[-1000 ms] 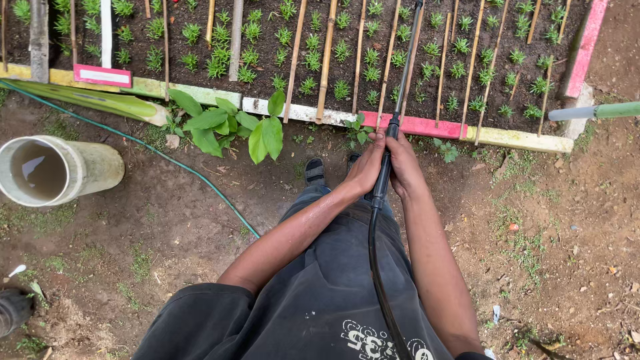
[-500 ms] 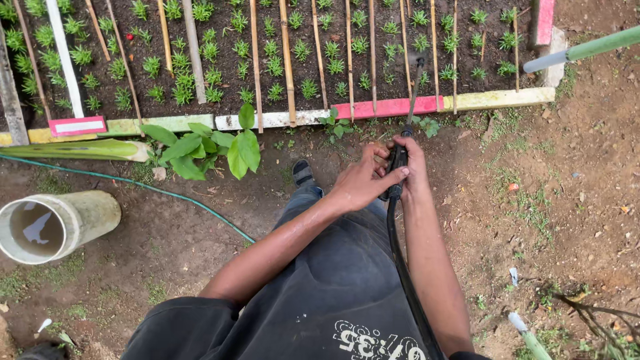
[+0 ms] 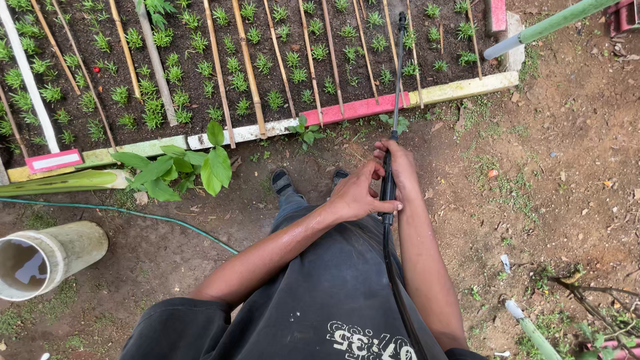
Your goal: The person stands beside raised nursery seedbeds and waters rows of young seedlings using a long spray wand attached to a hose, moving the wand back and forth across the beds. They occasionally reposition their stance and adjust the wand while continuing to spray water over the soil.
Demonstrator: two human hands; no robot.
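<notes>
Just above the person's lap, at the middle of the view, both hands close around a thin black spray wand (image 3: 393, 120). The left hand (image 3: 357, 197) wraps the grip from the side, fingers curled and thumb pressed across it. The right hand (image 3: 399, 167) clasps the same grip slightly farther forward, knuckles facing up. A black hose (image 3: 393, 280) runs back from the grip along the right forearm and over the dark shirt.

The wand looks light, rigid and slim, with a long straight tube reaching out over a seedling bed (image 3: 267, 60); its tip sits far out among the rows. The thick handle end, where both hands already sit, seems the sound place to hold it, since the narrow tube would likely flex or swing. The trailing hose looks soft and may tug.

Beyond the hands, the bed holds rows of small green seedlings in dark soil, divided by bamboo sticks (image 3: 248, 63) and edged with a painted border (image 3: 353, 110). A leafy plant (image 3: 180, 167) grows left of the feet. A green hose (image 3: 120, 212) crosses bare dirt toward a pale cylindrical container (image 3: 67, 250) holding water.
</notes>
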